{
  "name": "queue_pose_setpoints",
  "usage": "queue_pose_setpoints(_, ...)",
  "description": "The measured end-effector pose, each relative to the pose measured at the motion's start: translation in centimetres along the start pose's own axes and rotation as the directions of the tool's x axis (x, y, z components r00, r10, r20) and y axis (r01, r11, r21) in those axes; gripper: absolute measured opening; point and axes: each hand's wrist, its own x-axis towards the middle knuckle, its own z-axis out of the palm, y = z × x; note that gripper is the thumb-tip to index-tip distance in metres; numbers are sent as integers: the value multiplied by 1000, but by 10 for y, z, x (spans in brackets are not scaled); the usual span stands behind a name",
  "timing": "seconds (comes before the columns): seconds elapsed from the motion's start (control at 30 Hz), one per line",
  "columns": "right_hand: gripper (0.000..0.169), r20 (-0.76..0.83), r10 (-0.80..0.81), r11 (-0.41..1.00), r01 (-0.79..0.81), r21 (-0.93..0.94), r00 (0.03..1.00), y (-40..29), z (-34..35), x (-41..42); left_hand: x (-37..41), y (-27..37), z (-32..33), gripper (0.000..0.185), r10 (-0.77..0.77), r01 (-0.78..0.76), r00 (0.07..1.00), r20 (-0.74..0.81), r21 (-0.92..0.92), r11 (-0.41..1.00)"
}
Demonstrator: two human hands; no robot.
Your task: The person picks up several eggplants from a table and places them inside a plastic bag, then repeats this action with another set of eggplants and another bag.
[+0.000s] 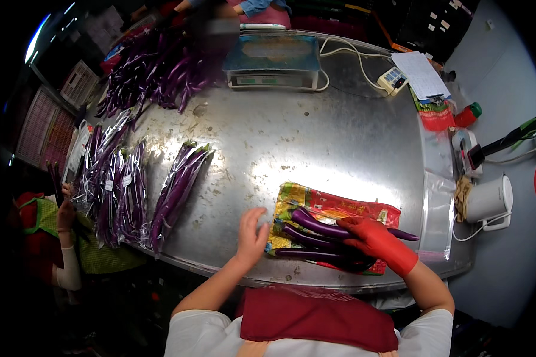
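My right hand [379, 244], in a red rubber glove, grips the uppermost long purple eggplant [316, 224], whose thin tip sticks out to the right past the glove. Two more eggplants, a middle one [306, 237] and a lower one [303, 255], lie beside it, their right parts partly hidden or in shadow. All rest on a flattened red and yellow printed plastic bag [330, 201]. My bare left hand [252, 236] hovers by the stem ends at the bag's left edge, fingers apart and holding nothing.
Bagged eggplants [178, 192] lie leftward on the metal table [259, 134], near a co-worker's hand [65, 214]. A loose eggplant pile [161, 71] and weighing scale [272, 58] are at the back. Clear plastic bags [435, 214], a kettle [487, 198] and a power strip [393, 81] are rightward.
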Motion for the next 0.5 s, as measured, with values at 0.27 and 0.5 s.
queue_pose_setpoints(0.27, 57, -41, 109, 949, -117, -294, 993, -3, 28, 1, -40, 4, 22, 28, 409, -578, 702, 583, 130, 806)
queue_pose_setpoints(0.5, 77, -37, 3, 913, -18, -407, 999, -48, 55, 25, 0, -2, 36, 20, 461, -512, 763, 452, -11, 859)
